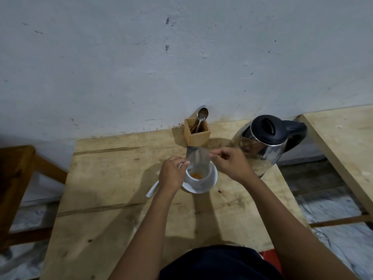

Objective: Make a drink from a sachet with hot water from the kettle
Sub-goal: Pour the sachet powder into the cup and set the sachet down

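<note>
Both hands hold a silvery sachet (197, 157) tipped mouth-down over a white cup (198, 178), the left hand (172, 174) pinching its lower edge and the right hand (230, 162) its upper corner. Orange powder (196, 175) lies in the cup, which stands on a white saucer (212, 183) on the wooden tabletop (121, 178). Behind it stands a wooden holder (198, 136) with a spoon (201, 117), and a steel kettle (264, 140) to the right. A torn strip (152, 190) lies under the left wrist.

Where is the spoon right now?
In the head view the spoon stands bowl-up in a small wooden box at the table's far edge by the wall, just left of the kettle and behind the cup.
</note>
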Available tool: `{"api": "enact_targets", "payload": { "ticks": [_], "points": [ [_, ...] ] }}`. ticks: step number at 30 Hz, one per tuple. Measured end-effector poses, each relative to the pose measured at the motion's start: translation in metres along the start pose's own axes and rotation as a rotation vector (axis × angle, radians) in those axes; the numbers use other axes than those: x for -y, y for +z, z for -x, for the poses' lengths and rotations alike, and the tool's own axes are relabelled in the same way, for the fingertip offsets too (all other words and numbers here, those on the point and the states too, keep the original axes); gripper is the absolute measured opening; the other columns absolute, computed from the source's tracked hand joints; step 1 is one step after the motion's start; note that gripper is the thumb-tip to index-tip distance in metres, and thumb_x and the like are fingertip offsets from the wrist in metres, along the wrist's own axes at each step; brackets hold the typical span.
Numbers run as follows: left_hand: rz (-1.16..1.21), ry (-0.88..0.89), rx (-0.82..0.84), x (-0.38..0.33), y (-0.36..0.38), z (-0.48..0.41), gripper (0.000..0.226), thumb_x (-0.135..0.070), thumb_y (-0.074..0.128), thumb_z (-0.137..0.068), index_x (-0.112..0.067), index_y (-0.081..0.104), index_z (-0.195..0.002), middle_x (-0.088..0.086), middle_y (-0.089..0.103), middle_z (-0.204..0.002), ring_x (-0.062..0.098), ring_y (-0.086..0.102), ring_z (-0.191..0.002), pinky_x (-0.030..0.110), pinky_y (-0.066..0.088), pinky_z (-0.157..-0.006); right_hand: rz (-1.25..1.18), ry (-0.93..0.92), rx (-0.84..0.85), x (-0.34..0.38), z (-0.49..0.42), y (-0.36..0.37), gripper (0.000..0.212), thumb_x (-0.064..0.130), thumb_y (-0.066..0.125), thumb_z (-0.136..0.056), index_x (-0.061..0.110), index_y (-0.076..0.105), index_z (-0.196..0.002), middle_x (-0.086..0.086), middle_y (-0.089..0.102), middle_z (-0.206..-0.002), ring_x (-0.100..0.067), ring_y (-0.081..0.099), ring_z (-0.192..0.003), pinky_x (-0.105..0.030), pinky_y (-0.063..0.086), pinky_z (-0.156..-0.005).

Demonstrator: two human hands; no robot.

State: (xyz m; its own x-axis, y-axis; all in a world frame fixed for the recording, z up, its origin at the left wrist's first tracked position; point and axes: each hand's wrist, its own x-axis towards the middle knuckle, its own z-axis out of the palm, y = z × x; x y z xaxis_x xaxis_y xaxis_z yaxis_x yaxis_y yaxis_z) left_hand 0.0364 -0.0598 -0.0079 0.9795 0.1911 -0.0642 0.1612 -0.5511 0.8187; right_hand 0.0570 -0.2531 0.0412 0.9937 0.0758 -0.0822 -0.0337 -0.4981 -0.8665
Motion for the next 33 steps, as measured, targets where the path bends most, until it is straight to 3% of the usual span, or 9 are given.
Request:
{"api": "enact_targets", "payload": {
  "ticks": [4, 6, 12, 14, 24, 31, 33],
  "points": [
    [0.002, 0.001, 0.004, -0.003, 0.003, 0.001, 0.018, -0.02, 0.065, -0.088, -0.007, 0.076, -0.096, 0.004, 0.067, -0.096, 0.015, 0.059, -0.083, 0.024, 0.043, -0.074, 0.072, -0.023, -0.002, 0.003, 0.001, 0.004, 0.012, 0.027, 0.069, -0.09, 0.022, 0.077, -0.096, 0.017, 0.065, -0.069, -0.005, 0.056, -0.057, -0.027, 0.047, -0.056],
    [0.014, -0.007, 0.003, -0.005, 0.004, 0.001, 0.018, -0.02, 0.066, -0.088, -0.008, 0.076, -0.095, -0.001, 0.064, -0.091, 0.017, 0.061, -0.084, 0.024, 0.043, -0.074, 0.081, -0.049, -0.052, 0.005, 0.003, 0.007, 0.013, 0.023, 0.067, -0.091, 0.019, 0.077, -0.099, 0.02, 0.065, -0.071, 0.001, 0.056, -0.058, -0.017, 0.044, -0.056],
    [0.026, 0.009, -0.014, -0.006, 0.001, 0.004, 0.018, -0.021, 0.065, -0.088, -0.009, 0.076, -0.096, -0.006, 0.061, -0.089, 0.016, 0.061, -0.084, 0.025, 0.046, -0.074, 0.083, -0.031, -0.138, 0.01, 0.007, 0.007, 0.011, 0.023, 0.065, -0.092, 0.021, 0.076, -0.094, 0.018, 0.066, -0.073, 0.004, 0.06, -0.061, -0.014, 0.044, -0.057],
    [-0.005, 0.018, -0.005, -0.008, 0.002, 0.004, 0.018, -0.021, 0.065, -0.089, -0.009, 0.076, -0.095, -0.005, 0.06, -0.09, 0.015, 0.06, -0.083, 0.024, 0.043, -0.073, 0.096, -0.021, -0.079, 0.012, 0.01, 0.008, 0.011, 0.022, 0.065, -0.093, 0.02, 0.075, -0.096, 0.019, 0.064, -0.073, 0.007, 0.058, -0.059, -0.008, 0.039, -0.053],
    [-0.017, 0.053, -0.026, -0.009, 0.0, 0.008, 0.017, -0.017, 0.064, -0.088, -0.007, 0.076, -0.095, -0.003, 0.06, -0.09, 0.014, 0.057, -0.082, 0.023, 0.041, -0.073, 0.114, 0.043, -0.093, 0.008, 0.011, 0.011, 0.009, 0.024, 0.061, -0.095, 0.027, 0.069, -0.093, 0.016, 0.064, -0.077, 0.0, 0.057, -0.065, -0.018, 0.042, -0.057],
    [-0.014, 0.043, -0.026, -0.007, -0.003, 0.009, 0.017, -0.019, 0.064, -0.089, -0.009, 0.075, -0.096, -0.005, 0.06, -0.091, 0.016, 0.061, -0.084, 0.023, 0.042, -0.073, 0.192, 0.075, -0.183, 0.006, 0.015, 0.013, 0.013, 0.032, 0.06, -0.094, 0.027, 0.071, -0.098, 0.011, 0.068, -0.086, -0.009, 0.062, -0.075, -0.028, 0.047, -0.07],
    [-0.034, 0.05, -0.013, -0.007, -0.003, 0.009, 0.019, -0.02, 0.063, -0.089, -0.009, 0.075, -0.098, -0.004, 0.06, -0.092, 0.016, 0.06, -0.084, 0.023, 0.041, -0.073, 0.2, 0.085, -0.112, 0.007, 0.014, 0.012, 0.012, 0.033, 0.06, -0.094, 0.028, 0.071, -0.097, 0.012, 0.068, -0.083, -0.008, 0.062, -0.072, -0.028, 0.047, -0.066]
  ]
}}
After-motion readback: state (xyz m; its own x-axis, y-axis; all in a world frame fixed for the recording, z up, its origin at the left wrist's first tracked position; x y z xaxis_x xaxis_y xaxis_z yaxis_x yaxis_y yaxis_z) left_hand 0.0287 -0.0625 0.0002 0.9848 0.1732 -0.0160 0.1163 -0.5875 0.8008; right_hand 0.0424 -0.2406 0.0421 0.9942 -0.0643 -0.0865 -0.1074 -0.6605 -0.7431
